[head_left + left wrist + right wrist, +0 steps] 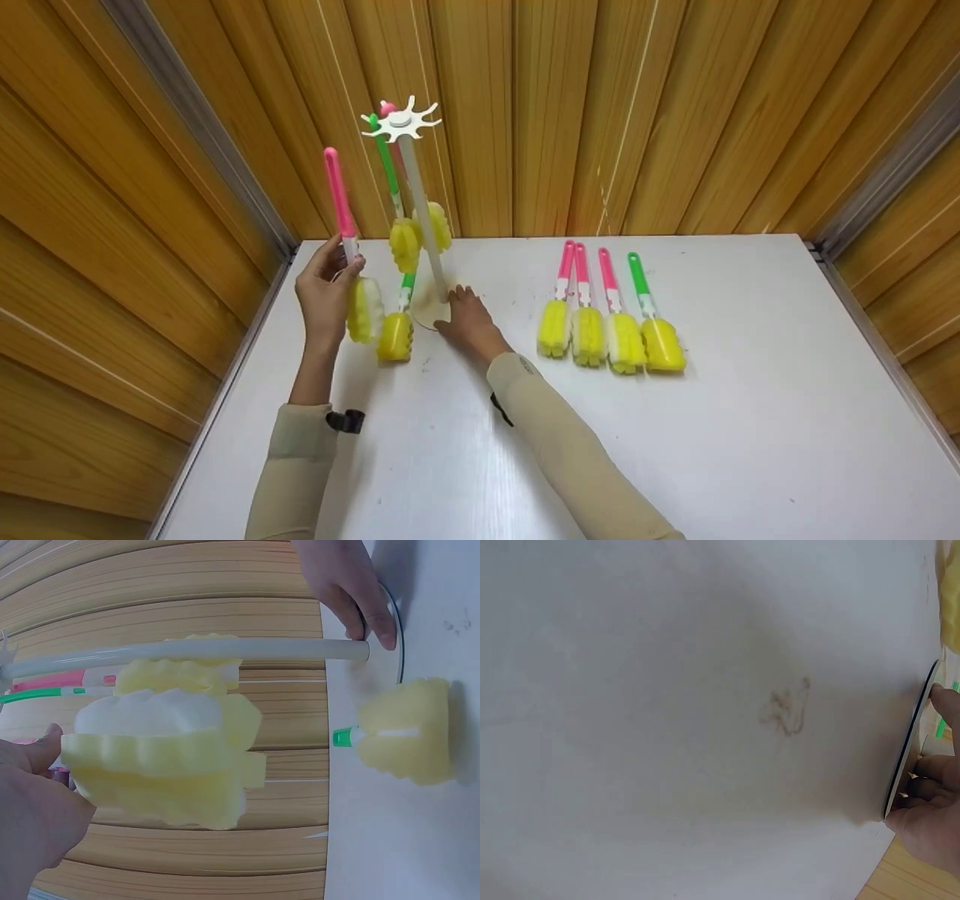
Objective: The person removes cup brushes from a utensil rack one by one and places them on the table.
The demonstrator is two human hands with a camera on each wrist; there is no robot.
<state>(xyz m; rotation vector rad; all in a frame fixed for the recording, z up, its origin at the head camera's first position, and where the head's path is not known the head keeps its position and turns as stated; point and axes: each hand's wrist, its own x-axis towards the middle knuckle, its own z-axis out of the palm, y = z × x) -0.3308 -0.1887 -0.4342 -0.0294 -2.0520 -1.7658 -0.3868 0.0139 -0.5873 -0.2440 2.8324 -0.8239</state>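
My left hand [324, 292] holds a pink-handled sponge brush [340, 195] upright by its white neck, with the yellow-and-white sponge head hanging below. It is left of a white rack stand [427, 217] topped by a disc of curved hooks [401, 121]. My right hand [471, 322] grips the stand's round base [424, 309], thumb and fingers spread across it beside the pole. From the hooks hang a green-handled brush [405, 244] and a pink-handled one [438, 225], partly behind the pole. A green-handled brush [405, 731] lies on the table near the base.
Several sponge brushes lie in a row on the right of the white table [735, 435]: pink-handled ones [589, 334] and a green-handled one [663, 345]. Wood-look panels [547, 112] stand behind the table and along its sides.
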